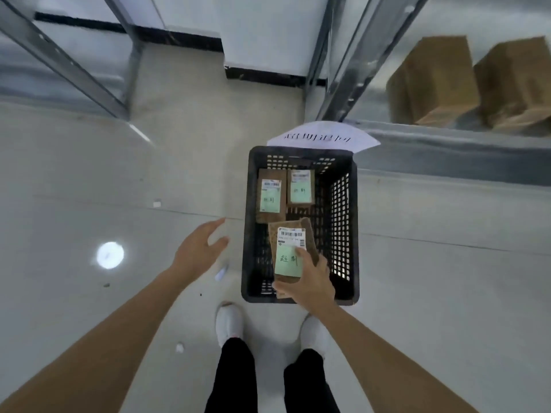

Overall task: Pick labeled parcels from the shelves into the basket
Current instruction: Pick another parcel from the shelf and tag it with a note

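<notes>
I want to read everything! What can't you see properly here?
- Head view: writing on the two labeled parcels lying in the basket: too small.
- White paper behind the basket: text blurred.
- Held parcel: lower end hidden by the right hand.
- Shelf boxes: blurred.

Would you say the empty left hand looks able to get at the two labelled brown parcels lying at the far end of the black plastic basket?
Probably yes: the left hand hovers open beside the black plastic basket, whose top is open above the two labelled brown parcels.
</notes>
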Demonstrator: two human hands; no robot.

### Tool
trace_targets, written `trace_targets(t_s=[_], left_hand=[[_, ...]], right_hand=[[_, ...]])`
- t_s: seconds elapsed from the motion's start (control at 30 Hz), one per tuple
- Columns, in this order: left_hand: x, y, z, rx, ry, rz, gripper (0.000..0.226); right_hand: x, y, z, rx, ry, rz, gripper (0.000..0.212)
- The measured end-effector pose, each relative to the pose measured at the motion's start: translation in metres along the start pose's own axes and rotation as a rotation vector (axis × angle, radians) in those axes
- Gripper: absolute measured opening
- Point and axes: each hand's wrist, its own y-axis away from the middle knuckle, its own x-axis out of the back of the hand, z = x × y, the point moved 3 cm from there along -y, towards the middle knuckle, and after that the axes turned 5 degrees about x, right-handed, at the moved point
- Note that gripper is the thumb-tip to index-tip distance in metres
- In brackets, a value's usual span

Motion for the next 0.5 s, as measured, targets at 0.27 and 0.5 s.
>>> trace_targets(t_s=[0.27, 0.5], left_hand=[[-0.072, -0.101, -0.083, 0.044, -0.041, -0.03, 0.05], [-0.112, -0.141, -0.132, 0.082, -0.054, -0.062, 0.051]], right_hand=[[-0.105, -0.115, 0.053, -0.033, 0.023, -0.012, 0.106], [-0.171, -0.166, 0.074, -0.043, -0.071, 0.012, 0.11]])
